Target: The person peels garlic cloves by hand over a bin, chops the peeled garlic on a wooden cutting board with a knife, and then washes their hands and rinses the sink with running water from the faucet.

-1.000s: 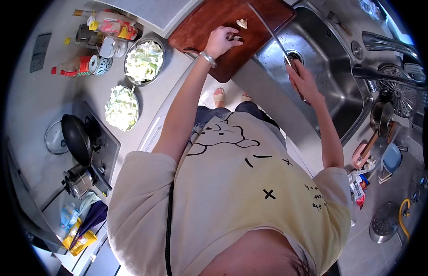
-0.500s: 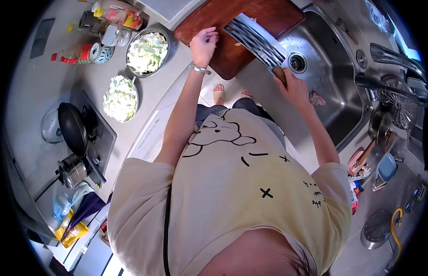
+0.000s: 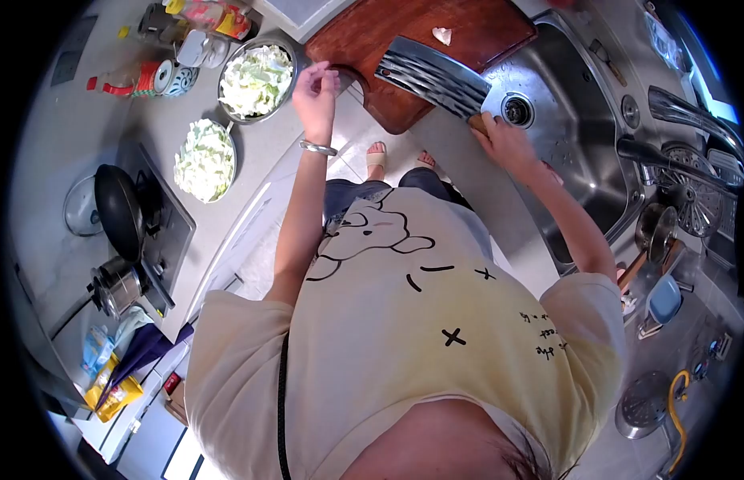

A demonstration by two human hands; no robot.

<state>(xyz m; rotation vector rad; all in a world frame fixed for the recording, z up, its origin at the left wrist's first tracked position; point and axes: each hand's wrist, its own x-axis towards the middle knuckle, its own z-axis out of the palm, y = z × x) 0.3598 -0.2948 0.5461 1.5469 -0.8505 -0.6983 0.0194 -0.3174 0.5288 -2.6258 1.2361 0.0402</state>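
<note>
Brown board (image 3: 352,38), cleaver (image 3: 432,78) in right hand (image 3: 504,142)

Cutting board (image 3: 500,30) and bottles (image 3: 220,20): both cropped by the upper edge. The right hand (image 3: 505,144) conceals most of the wooden grip (image 3: 477,122) of the cleaver (image 3: 434,78), whose blade masks part of the board; I cannot determine whether blade and board touch. The pale piece (image 3: 442,36) beyond is too small for me to identify. Whether the left hand (image 3: 316,94) meets the board's dark-edged loop is likewise unclear to me. The right forearm largely covers a pinkish item (image 3: 552,171) at the sink (image 3: 584,180). Shirt lettering (image 3: 541,350): illegible.
</note>
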